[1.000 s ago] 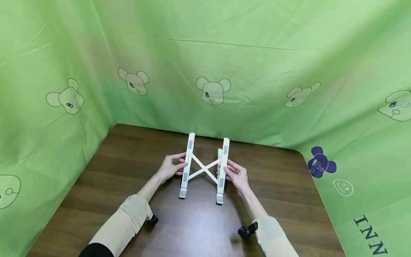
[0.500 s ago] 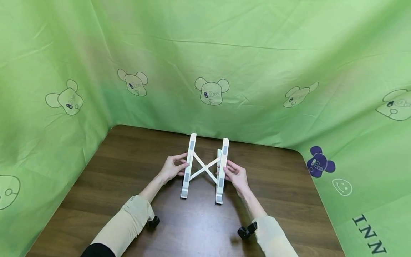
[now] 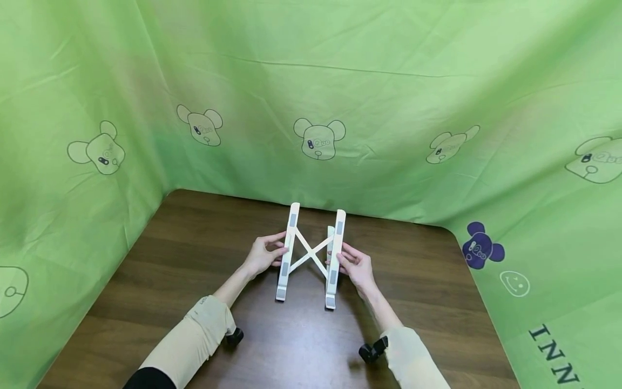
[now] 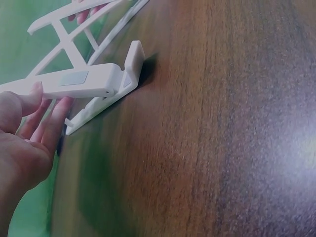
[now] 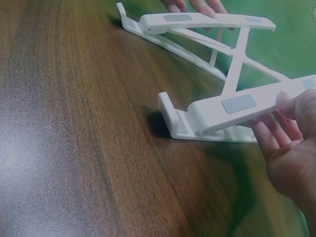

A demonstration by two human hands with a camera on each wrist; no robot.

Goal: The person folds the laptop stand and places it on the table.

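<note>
Your two hands are squeezing the white plastic folding stand with crossed struts and grey pads (image 3: 311, 253) narrower: against the head-camera picture from a second ago, its two long side rails now stand a little closer together at the centre of the frame, and the X of struts between them looks steeper. The stand sits on the dark brown wooden table (image 3: 194, 254), just below the hanging green cloth printed with bear heads (image 3: 320, 108). Your left hand (image 3: 263, 256) holds the left rail from outside, thumb on top and fingers (image 4: 53, 122) under it, nearly straight. Your right hand (image 3: 357, 266) grips the right rail likewise, thumb above and fingers (image 5: 276, 129) beneath, slightly spread. In the wrist views each rail's near end, with its upturned lip, rests on the wood while the rest slopes upward. Judging by this, you are folding the stand, and it is only partly closed.
</note>
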